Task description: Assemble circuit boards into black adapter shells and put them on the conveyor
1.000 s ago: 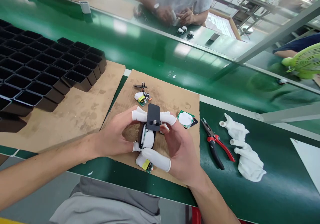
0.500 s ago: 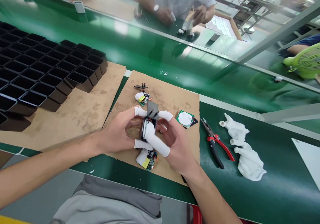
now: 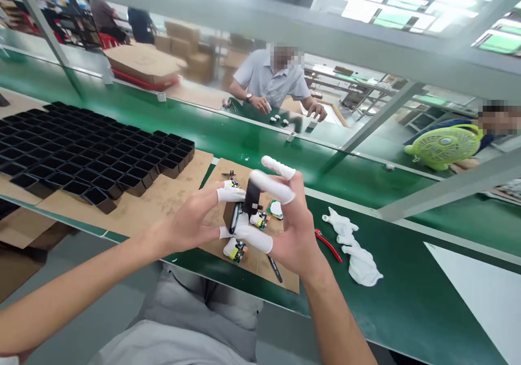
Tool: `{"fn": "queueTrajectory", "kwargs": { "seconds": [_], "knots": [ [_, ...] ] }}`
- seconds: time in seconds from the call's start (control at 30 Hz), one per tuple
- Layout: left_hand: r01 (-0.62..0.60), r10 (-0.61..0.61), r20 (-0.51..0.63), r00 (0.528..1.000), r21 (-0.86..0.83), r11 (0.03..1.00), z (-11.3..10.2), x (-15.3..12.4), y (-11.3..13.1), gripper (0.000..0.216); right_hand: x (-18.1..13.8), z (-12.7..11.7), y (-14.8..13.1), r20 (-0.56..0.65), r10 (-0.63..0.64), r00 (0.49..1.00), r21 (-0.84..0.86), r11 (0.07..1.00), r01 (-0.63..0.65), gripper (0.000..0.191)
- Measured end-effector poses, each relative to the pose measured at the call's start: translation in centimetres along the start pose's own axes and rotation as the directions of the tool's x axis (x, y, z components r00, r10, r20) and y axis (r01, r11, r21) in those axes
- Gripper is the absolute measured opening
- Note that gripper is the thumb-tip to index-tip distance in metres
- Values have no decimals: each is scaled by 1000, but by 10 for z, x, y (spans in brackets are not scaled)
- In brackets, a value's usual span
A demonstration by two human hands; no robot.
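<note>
A black charger case (image 3: 230,214), open on the side facing right, sits between the thumb and fingers of my left hand (image 3: 191,213). White finger cots cover the fingertips of both hands. My right hand (image 3: 301,226) has a black cover with plug prongs (image 3: 253,194) between its thumb and a finger, tilted up at the case's opening. Its other fingers are raised, and its thumb lies against the case's lower edge. What is inside the case is mostly hidden. Under and around the hands lie circuit boards with white and yellow parts (image 3: 236,251), and one with a white disc (image 3: 275,209).
Cardboard (image 3: 291,283) covers the green bench, with a slim black tool (image 3: 275,269) on it. Rows of black cases (image 3: 93,153) stand left. Red-handled pliers (image 3: 329,245) and white finger cots (image 3: 362,264) lie right. A person (image 3: 271,80) works opposite; a green fan (image 3: 445,147) stands right.
The view has tilted upward. The pronged cover has turned more upright at the case's opening, and my right hand's fingers have lifted and spread. My left hand still grips the case.
</note>
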State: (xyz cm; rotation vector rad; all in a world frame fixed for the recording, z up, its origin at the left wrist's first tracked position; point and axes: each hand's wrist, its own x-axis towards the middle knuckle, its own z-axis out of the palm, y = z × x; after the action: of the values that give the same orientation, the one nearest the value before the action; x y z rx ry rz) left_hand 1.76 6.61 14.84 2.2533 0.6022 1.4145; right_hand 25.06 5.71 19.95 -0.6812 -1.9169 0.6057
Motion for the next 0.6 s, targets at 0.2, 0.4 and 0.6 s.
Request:
{"fn": "queueTrajectory", "kwargs": {
  "seconds": [0.2, 0.4, 0.6],
  "knots": [
    [-9, 13, -89, 996, 39, 999, 0, -27, 51, 65, -20, 1, -55, 47, -162, 986, -154, 974, 168, 40],
    [-69, 78, -147, 986, 63, 996, -5, -41, 78, 65, -57, 20, -66, -104, -188, 977, -101, 979, 177, 58],
    [-59, 75, -170, 983, 94, 994, -9, -54, 86, 65, -69, 40, -66, -167, -145, 975, 22, 988, 150, 62]
  ]
}}
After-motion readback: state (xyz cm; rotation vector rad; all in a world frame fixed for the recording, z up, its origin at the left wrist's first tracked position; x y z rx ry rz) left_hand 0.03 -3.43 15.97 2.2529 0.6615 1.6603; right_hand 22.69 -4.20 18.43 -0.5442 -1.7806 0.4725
